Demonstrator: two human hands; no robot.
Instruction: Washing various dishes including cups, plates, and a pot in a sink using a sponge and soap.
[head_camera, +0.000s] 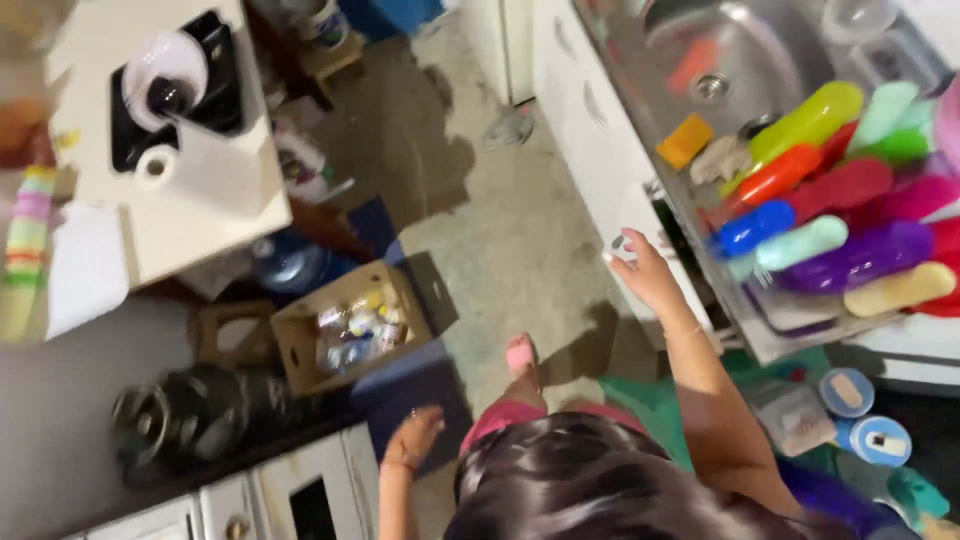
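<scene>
At the upper left of the frame stood a white table (215, 215) bearing a black appliance (175, 85). Below it, on the floor, sat a cardboard box (350, 328) of small bottles.

Low in the frame, left of centre, the left hand (415, 437) hung beside the dark counter edge (200, 470). Its fingers were loosely curled and gripped nothing.

Right of centre, the right hand (645, 272) reached up toward the white cabinet front (600, 150). Its fingers were spread and slack, also empty, and it was close to the cabinet's edge, though whether it touched could not be told through the blur.

Just beyond it, at the right of the frame, lay the coloured plastic bottles (850, 235), heaped on their sides in a drying rack (760, 335) beside the steel sink (730, 60).

The blue bottle (752, 228) lay nearest that hand. These bottles looked light, hollow and stiff, not fragile. They were probably smooth and slick if wet, and loosely stacked, so one was best taken around its middle and lifted clear of its neighbours.
</scene>
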